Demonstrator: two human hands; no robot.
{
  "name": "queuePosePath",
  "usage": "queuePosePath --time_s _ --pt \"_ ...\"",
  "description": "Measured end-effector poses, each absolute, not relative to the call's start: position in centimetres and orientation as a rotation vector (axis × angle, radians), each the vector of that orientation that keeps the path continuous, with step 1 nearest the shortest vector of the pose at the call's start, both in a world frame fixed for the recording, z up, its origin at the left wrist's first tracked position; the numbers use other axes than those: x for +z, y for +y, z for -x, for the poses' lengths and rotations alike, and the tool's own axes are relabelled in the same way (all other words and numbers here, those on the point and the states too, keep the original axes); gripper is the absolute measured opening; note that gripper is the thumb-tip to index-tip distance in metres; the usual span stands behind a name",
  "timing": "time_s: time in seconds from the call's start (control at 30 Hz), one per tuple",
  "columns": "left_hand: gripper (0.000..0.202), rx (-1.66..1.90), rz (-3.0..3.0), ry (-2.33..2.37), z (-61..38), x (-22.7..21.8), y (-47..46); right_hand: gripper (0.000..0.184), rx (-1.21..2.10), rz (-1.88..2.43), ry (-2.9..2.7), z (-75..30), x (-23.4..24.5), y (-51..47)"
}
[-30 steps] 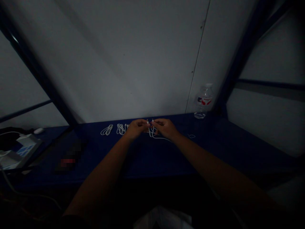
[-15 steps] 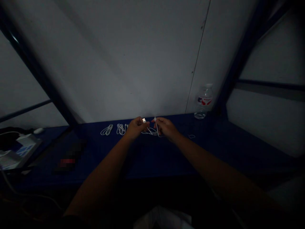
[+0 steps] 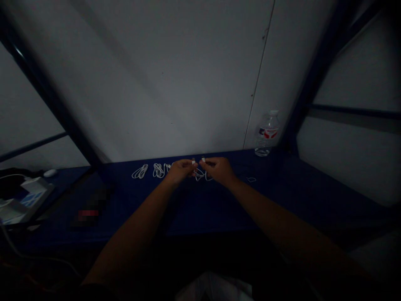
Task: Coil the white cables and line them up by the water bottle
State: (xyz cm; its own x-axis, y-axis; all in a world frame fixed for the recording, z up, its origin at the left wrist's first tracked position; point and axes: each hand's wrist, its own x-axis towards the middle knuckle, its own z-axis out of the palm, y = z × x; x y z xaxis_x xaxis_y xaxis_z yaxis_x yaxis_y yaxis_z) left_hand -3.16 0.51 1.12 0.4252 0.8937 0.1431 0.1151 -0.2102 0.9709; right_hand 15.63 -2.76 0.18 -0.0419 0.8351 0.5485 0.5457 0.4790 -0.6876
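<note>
The person's left hand (image 3: pixel 181 171) and right hand (image 3: pixel 218 170) hang close together, just above a dark blue tabletop (image 3: pixel 200 209). The left fingers (image 3: pixel 189 166) pinch a small white cable plug (image 3: pixel 193 161), and the right fingers (image 3: pixel 207 163) pinch a second small white cable plug (image 3: pixel 203 159). The two plugs point upward, just beside each other. A thin white cable (image 3: pixel 199 176) loops down between the hands to the tabletop beneath them. Left of the hands lie a coiled white cable (image 3: pixel 140 171) and a second, more tangled white cable (image 3: pixel 158 169). To the right are a small thin white loop (image 3: pixel 251 179) and, farther back against the wall, a clear plastic water bottle (image 3: pixel 267 133) with a red-and-white label. A pixelated dark object (image 3: pixel 89 213) lies nearer the person, on the left.
</note>
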Motion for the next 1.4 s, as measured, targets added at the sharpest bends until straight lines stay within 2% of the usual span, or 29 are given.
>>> queuePosePath --time_s 0.1,0.17,0.4,0.53,0.73,0.9,1.03,1.23,1.4 --pt "0.029 0.921 -1.635 0.903 3.1 1.2 0.4 0.033 -0.056 1.235 -1.848 -15.6 0.7 -3.2" --pt "0.027 0.916 -1.654 0.922 3.0 1.2 0.3 0.032 -0.201 1.307 -1.872 -15.6 0.9 -3.5" --pt "0.032 1.043 -1.824 1.117 3.3 1.0 0.7 0.039 -0.356 1.436 -1.910 -15.3 1.3 -4.3" --pt "0.036 1.173 -1.949 1.198 3.2 1.1 0.4 0.041 -0.238 1.449 -1.902 -15.2 1.3 -4.2" --pt "0.032 1.335 -2.245 1.366 2.2 2.0 -1.3 0.048 0.198 1.303 -1.884 -15.2 0.2 -2.7" --pt "0.032 1.265 -2.483 1.518 1.5 2.5 -2.6 0.047 0.430 1.178 -1.786 -15.0 -0.6 -2.3" --pt "0.034 1.239 -2.484 1.416 1.7 2.5 -2.5 0.047 0.553 1.124 -1.691 -15.2 -0.1 -2.5" --pt "0.025 1.673 -1.986 1.349 4.7 3.2 0.4 0.052 0.599 0.946 -1.227 -19.8 1.8 -1.0" --pt "0.038 1.940 -1.199 1.278 10.0 4.2 4.4 0.045 0.454 0.891 -0.749 -27.7 2.6 0.9"
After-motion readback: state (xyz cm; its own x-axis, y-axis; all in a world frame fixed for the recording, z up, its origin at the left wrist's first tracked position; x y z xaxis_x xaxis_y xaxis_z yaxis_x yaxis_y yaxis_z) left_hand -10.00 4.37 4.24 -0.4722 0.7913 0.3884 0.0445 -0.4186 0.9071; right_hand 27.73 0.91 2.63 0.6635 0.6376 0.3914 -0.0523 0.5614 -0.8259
